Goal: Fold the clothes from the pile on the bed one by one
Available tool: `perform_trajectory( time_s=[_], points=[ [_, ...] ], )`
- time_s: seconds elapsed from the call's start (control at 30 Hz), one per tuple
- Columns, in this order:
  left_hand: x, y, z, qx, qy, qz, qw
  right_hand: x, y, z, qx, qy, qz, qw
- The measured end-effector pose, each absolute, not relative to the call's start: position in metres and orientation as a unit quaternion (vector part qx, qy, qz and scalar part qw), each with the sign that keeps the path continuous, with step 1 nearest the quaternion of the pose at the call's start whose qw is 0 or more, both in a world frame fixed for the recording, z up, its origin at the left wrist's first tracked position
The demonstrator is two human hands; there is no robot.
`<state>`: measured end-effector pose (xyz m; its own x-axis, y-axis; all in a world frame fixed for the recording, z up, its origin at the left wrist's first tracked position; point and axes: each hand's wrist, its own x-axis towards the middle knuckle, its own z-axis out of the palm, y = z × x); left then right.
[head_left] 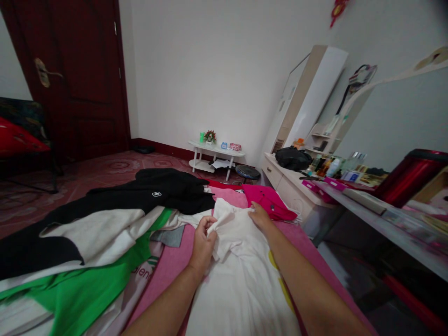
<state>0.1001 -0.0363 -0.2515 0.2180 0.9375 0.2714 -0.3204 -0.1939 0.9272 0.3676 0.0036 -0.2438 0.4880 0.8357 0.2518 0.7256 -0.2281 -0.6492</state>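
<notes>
A white shirt (pixel 241 280) with yellow patches along its right side lies spread on a pink bed cover (pixel 168 275). My left hand (pixel 205 240) pinches a bunched fold near the shirt's far left corner, its fingers closed on the cloth. At the far right corner my right hand (pixel 259 215) grips the edge of the same shirt between thumb and fingers. Just beyond it rests a bright pink folded garment (pixel 269 200). To the left lies a heap with a black garment (pixel 168 186) and a green and white one (pixel 101 284).
Along the right stand a white dresser (pixel 276 172) and a glass-topped table (pixel 395 228) holding bottles, boxes and a red cylinder (pixel 413 177). A low white table (pixel 217 149) and a round stool (pixel 248 171) are by the far wall. A dark red door (pixel 70 84) is at left.
</notes>
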Motion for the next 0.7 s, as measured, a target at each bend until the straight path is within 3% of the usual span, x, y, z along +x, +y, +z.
perform_trajectory(
  time_s=[0.13, 0.3, 0.47, 0.6, 0.7],
  points=[
    [0.101, -0.034, -0.254, 0.525, 0.301, 0.559, 0.567, 0.345, -0.007, -0.239, -0.758, -0.519, 0.106, 0.381],
    [0.104, -0.025, -0.263, 0.474, 0.344, 0.569, 0.577, 0.296, -0.040, -0.246, -0.698, -0.529, 0.150, 0.459],
    [0.101, -0.030, -0.249, 0.481, 0.283, 0.593, 0.581, 0.272, -0.072, -0.271, -0.616, -0.428, 0.224, 0.622],
    [0.096, -0.050, -0.210, 0.639, 0.114, 0.434, 0.625, 0.291, -0.078, -0.278, -0.564, -0.301, 0.238, 0.731],
    [0.097, -0.053, -0.200, 0.650, 0.133, 0.402, 0.631, 0.305, -0.078, -0.277, -0.549, -0.259, 0.250, 0.754]
  ],
)
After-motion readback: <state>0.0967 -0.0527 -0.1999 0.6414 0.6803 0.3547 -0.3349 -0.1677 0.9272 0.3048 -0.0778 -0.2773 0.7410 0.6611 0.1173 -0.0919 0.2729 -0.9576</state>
